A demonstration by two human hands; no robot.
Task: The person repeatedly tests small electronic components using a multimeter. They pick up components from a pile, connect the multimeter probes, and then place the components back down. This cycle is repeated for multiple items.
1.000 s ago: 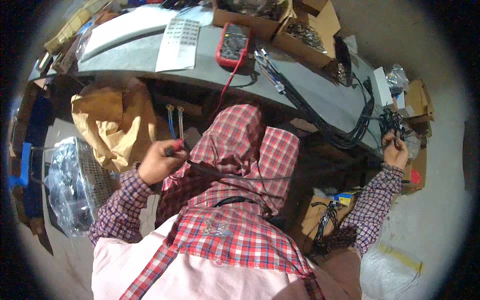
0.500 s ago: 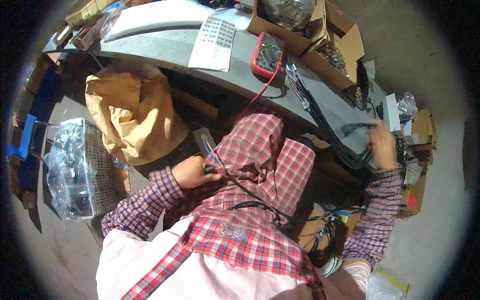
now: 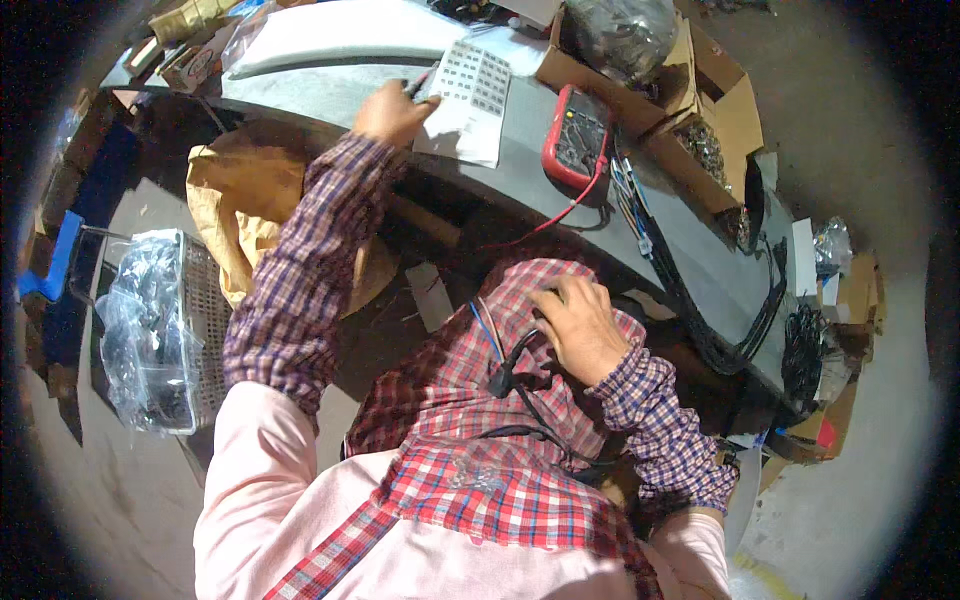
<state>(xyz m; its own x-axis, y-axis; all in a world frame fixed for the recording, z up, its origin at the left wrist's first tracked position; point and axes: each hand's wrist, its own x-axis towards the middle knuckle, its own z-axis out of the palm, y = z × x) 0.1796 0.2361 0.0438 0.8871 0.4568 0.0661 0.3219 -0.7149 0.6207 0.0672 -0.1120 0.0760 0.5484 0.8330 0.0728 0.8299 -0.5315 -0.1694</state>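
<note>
My left hand point(image 3: 392, 115) reaches over the table's front edge at the left of a printed label sheet point(image 3: 468, 85). Its fingers are closed around a thin dark stick point(image 3: 416, 86), whose kind I cannot make out. My right hand point(image 3: 582, 328) is over my lap, fingers curled on a black cable point(image 3: 522, 347). A black plug-like piece point(image 3: 502, 382) hangs by that cable, and blue and pale stripped wires point(image 3: 486, 328) lie beside it on the red checked apron point(image 3: 500, 460).
A red multimeter point(image 3: 577, 138) with a red lead lies on the table point(image 3: 520, 205). Right of it runs a bundle of black cables point(image 3: 690, 320). Open cardboard boxes point(image 3: 745, 110) stand behind. At left are a brown paper-covered bundle point(image 3: 225, 200) and a basket point(image 3: 205, 330) with clear bags.
My left hand has moved from the lap cable up to the table by the sheet. My right hand has come from the cable bundle at right to the cable on my lap.
</note>
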